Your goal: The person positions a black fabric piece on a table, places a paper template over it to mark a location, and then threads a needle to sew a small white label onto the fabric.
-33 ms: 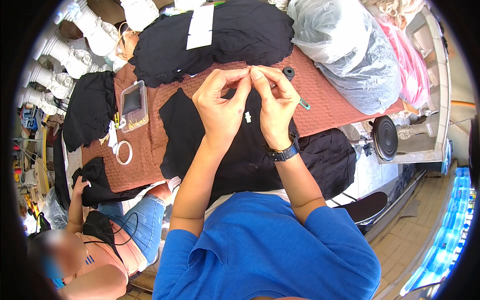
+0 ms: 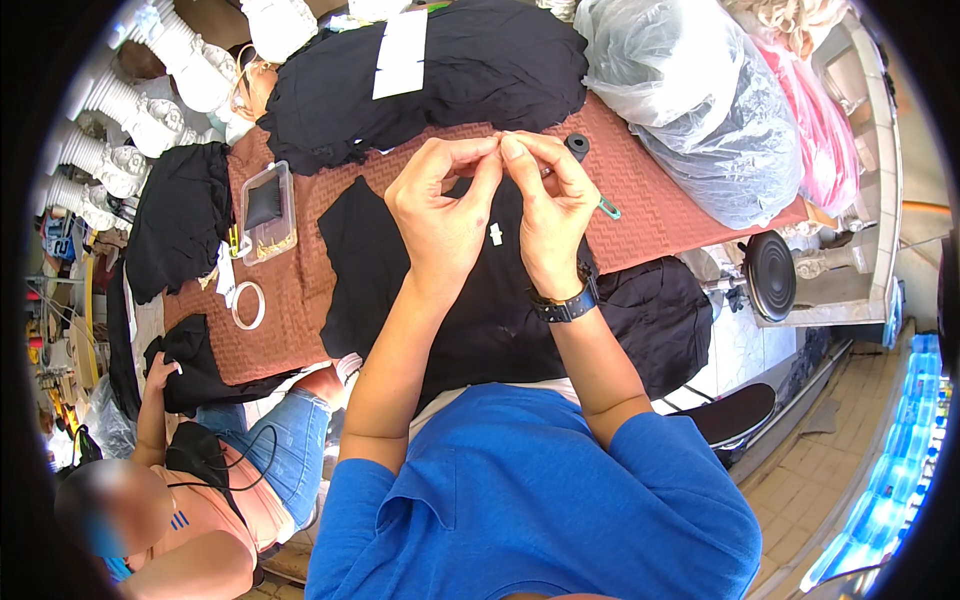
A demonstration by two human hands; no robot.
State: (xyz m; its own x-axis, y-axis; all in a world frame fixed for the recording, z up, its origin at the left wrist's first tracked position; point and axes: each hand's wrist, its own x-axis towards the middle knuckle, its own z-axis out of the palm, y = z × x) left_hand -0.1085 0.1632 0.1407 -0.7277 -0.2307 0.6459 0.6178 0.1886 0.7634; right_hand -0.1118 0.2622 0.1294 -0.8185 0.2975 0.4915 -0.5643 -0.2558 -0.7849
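Pinching fingertips together, left hand (image 2: 440, 205) meeting right hand (image 2: 548, 205) above black garment (image 2: 400, 270) on brown table (image 2: 660, 215); pinched item too small to identify.

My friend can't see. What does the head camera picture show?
Two raised hands, left hand and right hand, meet fingertip to fingertip, pinching something too small to make out, above a black garment on a brown table cloth. Another person sits lower left.
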